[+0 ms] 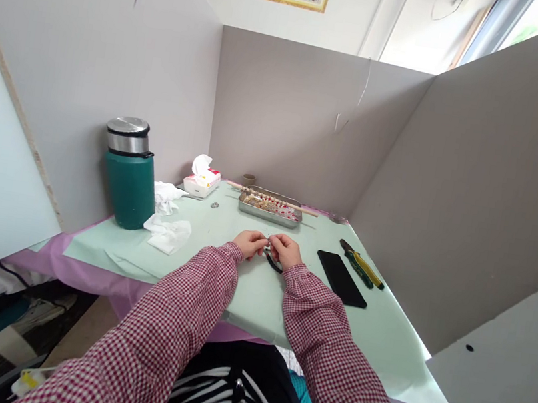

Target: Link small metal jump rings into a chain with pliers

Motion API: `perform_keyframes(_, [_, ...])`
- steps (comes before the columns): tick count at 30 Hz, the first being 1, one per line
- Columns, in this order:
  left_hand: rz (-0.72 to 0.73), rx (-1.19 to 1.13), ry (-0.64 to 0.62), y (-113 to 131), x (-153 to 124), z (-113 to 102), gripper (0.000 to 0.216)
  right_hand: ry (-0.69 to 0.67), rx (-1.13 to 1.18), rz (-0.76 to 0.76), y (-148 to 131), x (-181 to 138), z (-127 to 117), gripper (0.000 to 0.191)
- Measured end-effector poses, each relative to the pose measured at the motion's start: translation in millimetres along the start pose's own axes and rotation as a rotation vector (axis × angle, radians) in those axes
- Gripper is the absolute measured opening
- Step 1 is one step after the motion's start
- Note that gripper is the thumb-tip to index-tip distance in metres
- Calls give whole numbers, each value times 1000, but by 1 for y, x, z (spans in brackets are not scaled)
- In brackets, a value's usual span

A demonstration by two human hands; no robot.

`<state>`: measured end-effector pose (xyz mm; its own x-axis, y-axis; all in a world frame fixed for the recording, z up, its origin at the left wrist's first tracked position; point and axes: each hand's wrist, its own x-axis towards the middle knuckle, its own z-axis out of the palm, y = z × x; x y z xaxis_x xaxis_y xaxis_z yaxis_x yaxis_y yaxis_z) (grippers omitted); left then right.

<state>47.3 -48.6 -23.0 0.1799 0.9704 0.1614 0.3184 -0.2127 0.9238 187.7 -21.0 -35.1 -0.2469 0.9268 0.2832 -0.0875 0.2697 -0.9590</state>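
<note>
Close together over the middle of the table, my left hand [250,244] and my right hand [285,252] both have their fingertips pinched. Between them is something tiny that I cannot make out. A dark curved handle [273,263], perhaps of a small tool, shows just under my right hand; its other end is hidden. Beyond my hands stands a metal tray [267,215] holding many small red, white and gold beads. A wooden stick [308,213] lies across the tray, with small beaded pieces along it.
To the right lie a black phone-like slab [341,279] and pliers with yellow and green handles [365,268]. A green flask [129,191], crumpled tissues [167,235] and a tissue pack [202,181] stand at the left. Grey partitions [301,119] enclose the table [254,300].
</note>
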Motion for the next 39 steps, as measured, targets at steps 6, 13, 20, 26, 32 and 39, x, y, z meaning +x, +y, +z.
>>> perform_keyframes(6, [-8,34,36,0,0,0,22,51,-40,3,-1,-1,1,29])
perform_keyframes(13, [-7,139,64,1,-2,0,32,15,-26,5,-3,-2,1,29])
perform_keyframes(20, [27,135,84,0,0,-2,27,41,-20,9,-3,-1,2,27])
perform_keyframes(26, [23,19,28,1,-2,-6,31,6,-14,16,-5,-3,3,29])
perform_keyframes(32, [-6,-12,37,-2,0,-3,30,56,-28,-10,1,1,-1,29])
perform_keyframes(39, [-27,-25,94,-4,3,-2,25,194,-19,13,2,4,-7,30])
